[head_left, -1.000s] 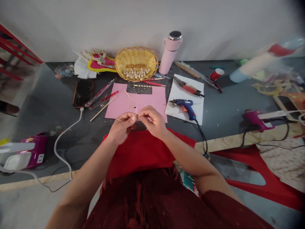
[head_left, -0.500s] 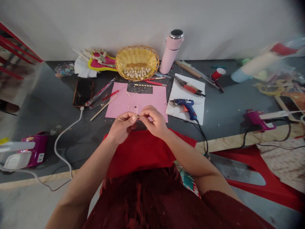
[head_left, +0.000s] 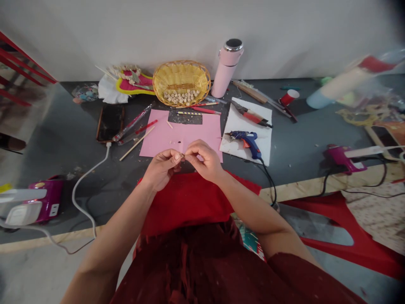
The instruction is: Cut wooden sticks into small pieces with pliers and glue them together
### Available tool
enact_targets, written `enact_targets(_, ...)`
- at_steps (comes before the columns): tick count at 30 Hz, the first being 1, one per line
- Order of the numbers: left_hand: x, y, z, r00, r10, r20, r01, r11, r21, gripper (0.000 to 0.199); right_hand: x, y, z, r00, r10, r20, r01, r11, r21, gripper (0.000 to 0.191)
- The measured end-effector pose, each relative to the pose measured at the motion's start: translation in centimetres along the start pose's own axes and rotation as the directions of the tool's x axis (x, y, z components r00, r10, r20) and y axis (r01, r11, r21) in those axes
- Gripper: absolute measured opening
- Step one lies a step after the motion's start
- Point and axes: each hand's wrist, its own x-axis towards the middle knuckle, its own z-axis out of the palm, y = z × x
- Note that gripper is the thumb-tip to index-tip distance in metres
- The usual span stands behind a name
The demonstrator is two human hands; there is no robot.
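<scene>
My left hand (head_left: 163, 168) and my right hand (head_left: 204, 159) meet at the near edge of a pink paper sheet (head_left: 154, 137). Between my left thumb and fingers is pinched a small brownish piece (head_left: 182, 156), too small to name. The fingertips of my right hand are pressed together against its right side; whether they hold a part of it is hidden. Red cloth (head_left: 190, 202) lies below both hands. On the pink paper are a tiny dark bit (head_left: 179, 142) and a short wooden stick (head_left: 170, 124).
Behind the paper stands a wicker basket (head_left: 180, 71) with several small pale pieces, beside a pink flask (head_left: 225, 71). To the right, a blue glue gun (head_left: 248, 139) and pliers (head_left: 251, 115) rest on a white board (head_left: 230, 145). A phone (head_left: 110, 122) with a white cable lies left.
Both hands stay in nearly the same place, with only a very slight shift of the fingers around the small piece. The view has shifted a little.
</scene>
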Motion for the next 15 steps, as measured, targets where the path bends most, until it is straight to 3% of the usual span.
enact_targets(3,-0.08,0.07,-0.03,0.999,-0.012,0.047,0.012,1.0,0.017,0.023,0.12,0.21,-0.3,0.996,0.089,-0.024,-0.085,0.989,0.123,0.01)
enact_targets(8,-0.22,0.13,-0.18,0.996,-0.035,0.083,0.029,0.998,0.063,0.025,-0.02,0.58,-0.37,0.968,0.183,0.173,-0.228,0.93,0.288,0.021)
enact_targets(15,-0.13,-0.02,-0.21,0.999,-0.004,0.042,-0.003,0.988,0.154,0.026,-0.08,0.42,-0.19,0.981,0.133,0.14,-0.162,0.962,0.222,0.013)
